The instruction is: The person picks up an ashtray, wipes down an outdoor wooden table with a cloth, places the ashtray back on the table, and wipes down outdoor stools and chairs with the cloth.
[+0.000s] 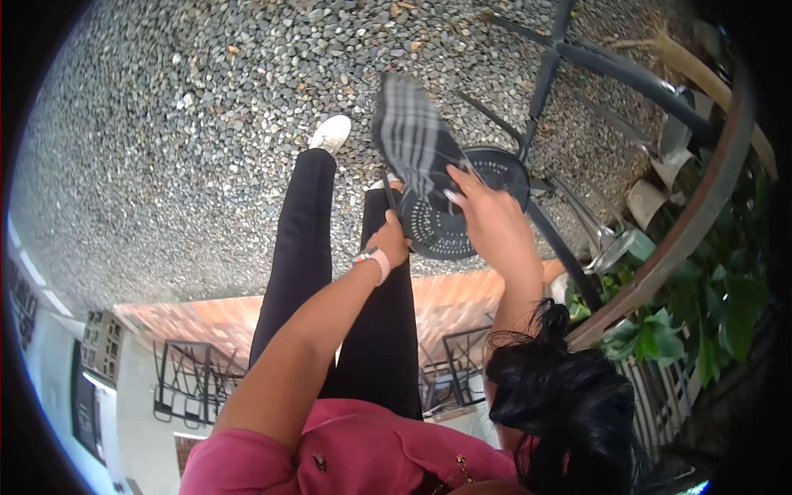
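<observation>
My left hand (pixel 390 238), with a pale-banded watch on the wrist, grips a thin dark bar at the near edge of a black metal seat (pixel 433 232). The seat is round and pierced with rings of small holes. My right hand (pixel 498 226) holds a black and grey plaid cloth (pixel 411 130) over the seat. Blurred, the cloth stretches forward past the seat's edge and hides part of its middle. My right fingertips lie along the cloth's near right side.
Grey gravel (pixel 216 124) covers the ground ahead. At the right, a round table's curved rim (pixel 699 229) and dark metal legs (pixel 544 80) stand close to my right arm. Leafy plants (pixel 668 337) and pots (pixel 646 201) are beyond. Black metal chairs (pixel 192 380) stand behind me, past a brick-coloured strip (pixel 204 315).
</observation>
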`<state>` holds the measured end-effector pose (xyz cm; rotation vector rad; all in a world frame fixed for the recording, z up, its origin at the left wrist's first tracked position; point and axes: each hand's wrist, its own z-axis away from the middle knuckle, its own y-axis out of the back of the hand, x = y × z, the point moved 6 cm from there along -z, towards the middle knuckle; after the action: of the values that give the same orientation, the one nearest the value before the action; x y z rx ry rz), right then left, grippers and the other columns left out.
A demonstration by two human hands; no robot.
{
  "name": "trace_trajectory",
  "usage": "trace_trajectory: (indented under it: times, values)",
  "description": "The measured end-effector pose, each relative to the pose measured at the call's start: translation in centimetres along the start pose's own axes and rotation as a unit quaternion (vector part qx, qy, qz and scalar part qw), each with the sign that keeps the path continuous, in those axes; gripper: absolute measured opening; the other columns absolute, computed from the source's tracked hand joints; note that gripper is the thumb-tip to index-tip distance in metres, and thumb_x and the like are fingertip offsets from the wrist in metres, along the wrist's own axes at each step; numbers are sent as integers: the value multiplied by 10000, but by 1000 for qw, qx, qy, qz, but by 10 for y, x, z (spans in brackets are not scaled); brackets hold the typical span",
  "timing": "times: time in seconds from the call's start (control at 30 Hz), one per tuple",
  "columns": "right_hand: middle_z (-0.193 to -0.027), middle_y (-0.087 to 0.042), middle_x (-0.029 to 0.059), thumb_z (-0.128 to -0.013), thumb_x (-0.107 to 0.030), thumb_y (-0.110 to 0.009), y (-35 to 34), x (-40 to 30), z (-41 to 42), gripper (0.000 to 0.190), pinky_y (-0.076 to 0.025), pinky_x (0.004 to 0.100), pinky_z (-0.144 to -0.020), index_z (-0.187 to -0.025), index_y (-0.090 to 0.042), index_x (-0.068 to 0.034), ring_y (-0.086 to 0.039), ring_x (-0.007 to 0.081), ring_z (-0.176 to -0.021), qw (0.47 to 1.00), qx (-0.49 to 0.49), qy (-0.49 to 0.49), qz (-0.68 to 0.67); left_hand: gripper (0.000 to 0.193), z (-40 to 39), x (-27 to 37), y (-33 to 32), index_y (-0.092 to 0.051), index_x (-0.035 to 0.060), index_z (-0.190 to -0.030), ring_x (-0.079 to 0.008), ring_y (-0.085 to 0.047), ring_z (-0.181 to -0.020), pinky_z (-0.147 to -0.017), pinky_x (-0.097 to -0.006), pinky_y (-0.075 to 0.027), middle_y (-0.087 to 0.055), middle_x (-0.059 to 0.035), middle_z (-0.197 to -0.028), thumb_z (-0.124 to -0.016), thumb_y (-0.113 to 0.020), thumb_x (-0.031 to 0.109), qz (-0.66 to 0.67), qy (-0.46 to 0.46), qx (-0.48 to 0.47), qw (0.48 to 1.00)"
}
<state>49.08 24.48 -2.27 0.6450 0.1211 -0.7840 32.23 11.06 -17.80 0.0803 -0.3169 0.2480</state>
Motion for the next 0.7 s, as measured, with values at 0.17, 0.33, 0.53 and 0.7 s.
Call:
trace_trajectory:
  times: [0.17, 0.33, 0.53, 0.7]
  values:
    - [-1203, -506, 241, -858, -130, -549, -34, 30, 89, 468, -460, 415, -831, -1310, -429, -122, -495, 397, -1094, 985, 134, -29, -107, 341, -1, -8, 68, -464, 28, -1088, -360, -612, -857, -772, -428, -472, -625, -175, -952, -816, -601, 182, 108, -99, 196, 969]
    - [-1355, -379, 208, -889, -156, -511, -91, 68, 118, 487, -389, 393, -958, -1353, -368, -116, -391, 364, -1232, 976, 186, -45, -104, 380, 53, 62, 121, -447, 8, -1197, -366, -498, -1102, -916, -423, -396, -512, -212, -1185, -856, -542, 147, 17, -227, 375, 899]
    - [-1354, -356, 249, -917, -144, -448, -148, 178, 123, 392, -319, 436, -1012, -1277, -419, 8, -343, 414, -1244, 781, 509, -199, -303, 598, 63, 147, 18, -329, -1, -1331, -420, -175, -1334, -1041, -556, -196, -215, -212, -1444, -862, -540, 302, -325, -430, 221, 813]
    - [-1297, -409, 284, -954, -287, -351, -213, 264, 96, 461, -332, 418, -997, -1252, -424, 56, -384, 416, -1213, 634, 560, -358, -395, 713, -12, 194, -30, -239, 8, -1383, -393, -53, -1367, -1006, -648, -115, -110, -212, -1476, -868, -492, 432, -372, -343, 387, 771]
